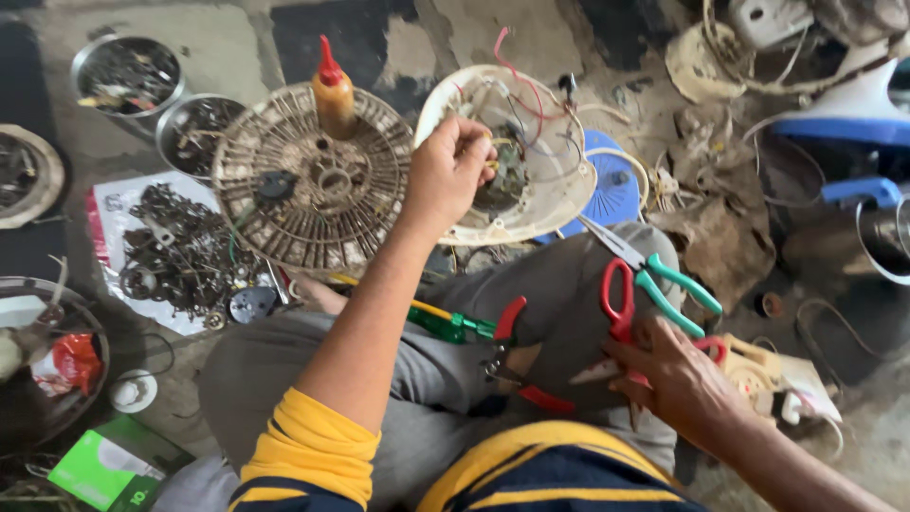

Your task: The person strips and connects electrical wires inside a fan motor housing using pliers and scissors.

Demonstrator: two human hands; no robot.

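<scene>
The person sits on the floor [237, 28] with grey-trousered knees raised.

Left hand [447, 171]: raised at centre, fingers [474, 133] pinched together on a small part or wire inside the cream round housing [559, 190]; exactly what is gripped cannot be told. The housing stands tilted just beyond the knees, its open side toward the camera, with a motor and loose red, white and black wires [517, 76] showing inside. A blue ribbed disc [611, 190] lies just behind it on the right.

Right hand [678, 379]: low at near right, fingers closed around the red-handled scissors [621, 303], which rest on the right knee. Green-handled pliers [664, 280] lie touching the scissors, on the far side. Red-handled pliers [517, 360] and a green-and-yellow screwdriver [441, 320] lie across the lap between the knees.

Left of the housing, a dirty round fan grille [313, 180] lies flat with an orange squeeze bottle with red cap [334, 90] standing on its far edge. Further left, two steel bowls [128, 71] hold small hardware, and a heap of dark metal parts [185, 251] sits on white paper.
</scene>
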